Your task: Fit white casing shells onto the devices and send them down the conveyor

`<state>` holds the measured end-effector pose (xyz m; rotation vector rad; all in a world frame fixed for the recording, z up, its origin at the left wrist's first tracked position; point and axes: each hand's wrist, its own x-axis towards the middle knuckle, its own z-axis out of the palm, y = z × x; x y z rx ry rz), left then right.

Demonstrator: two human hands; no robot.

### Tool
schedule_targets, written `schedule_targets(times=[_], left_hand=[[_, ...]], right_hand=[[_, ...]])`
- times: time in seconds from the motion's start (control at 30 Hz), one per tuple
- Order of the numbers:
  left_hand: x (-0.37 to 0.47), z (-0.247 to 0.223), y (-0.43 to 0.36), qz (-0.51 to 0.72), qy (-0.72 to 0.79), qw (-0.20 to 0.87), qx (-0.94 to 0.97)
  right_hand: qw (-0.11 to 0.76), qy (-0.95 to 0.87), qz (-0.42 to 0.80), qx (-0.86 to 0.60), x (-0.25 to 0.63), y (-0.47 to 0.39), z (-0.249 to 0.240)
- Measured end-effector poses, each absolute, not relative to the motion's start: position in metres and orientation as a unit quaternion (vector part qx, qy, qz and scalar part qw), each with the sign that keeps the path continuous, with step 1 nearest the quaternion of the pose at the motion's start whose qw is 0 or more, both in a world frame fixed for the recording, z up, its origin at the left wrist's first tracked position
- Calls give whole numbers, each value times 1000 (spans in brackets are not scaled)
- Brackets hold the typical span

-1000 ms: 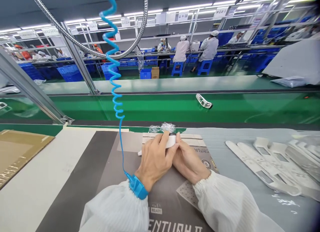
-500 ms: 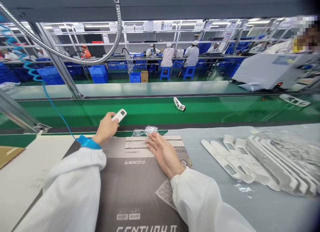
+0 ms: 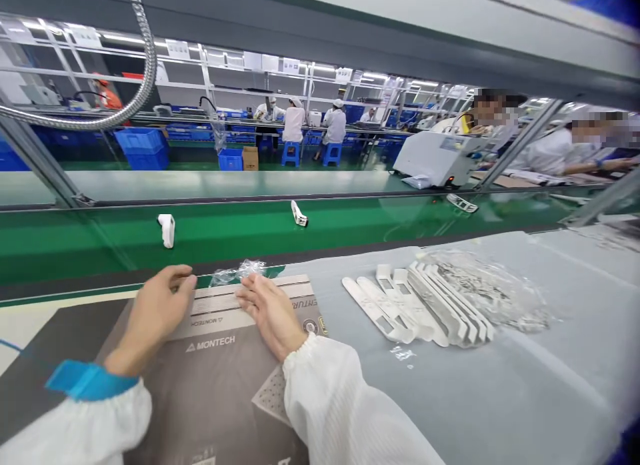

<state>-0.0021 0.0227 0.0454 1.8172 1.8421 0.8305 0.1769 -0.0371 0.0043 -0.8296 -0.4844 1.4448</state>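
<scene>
My left hand (image 3: pixel 163 308) is above the left part of the dark MONTECH box (image 3: pixel 215 385), fingers curved with a gap between thumb and fingertips and nothing held. A blue band circles that wrist. My right hand (image 3: pixel 270 311) rests at the box's far edge with its fingers stretched out, beside crumpled clear plastic (image 3: pixel 253 267). Beyond my left hand, a white device (image 3: pixel 167 230) lies on the green belt (image 3: pixel 225 231). Another white part (image 3: pixel 299 213) sits farther right on the belt.
Several white plastic shells (image 3: pixel 425 305) lie on the grey-covered table (image 3: pixel 500 398) at right, beside a clear bag of small parts (image 3: pixel 490 288). A white machine (image 3: pixel 433 158) stands beyond the belt. A metal hose (image 3: pixel 147 58) hangs at upper left. People work in the background.
My left hand has let go of the white device, which now lies on the belt, and has drawn back over the box. The view has turned right.
</scene>
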Motion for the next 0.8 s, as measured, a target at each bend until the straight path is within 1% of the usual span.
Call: schedule_targets(times=[0.07, 0.2, 0.27, 0.37, 0.47, 0.57, 0.7, 0.8], left_hand=[[6, 33, 6, 320, 655, 220, 648], [16, 14, -9, 360, 596, 149, 702], [17, 9, -9, 371, 571, 136, 720], [19, 8, -11, 392, 554, 138, 721], [22, 10, -15, 397, 550, 144, 720], [25, 14, -19, 387, 557, 152, 719], [25, 17, -20, 382, 564, 172, 711], [23, 19, -19, 395, 563, 182, 703]], right_hand=[[640, -230, 627, -380, 176, -40, 5], [618, -305, 581, -433, 188, -39, 12], [599, -370, 515, -490, 207, -26, 18], [559, -449, 378, -586, 249, 15, 27], [517, -463, 250, -675, 290, 67, 32], [473, -470, 167, -726, 309, 110, 27], [425, -491, 127, -750, 301, 135, 15], [418, -524, 125, -731, 286, 130, 22]])
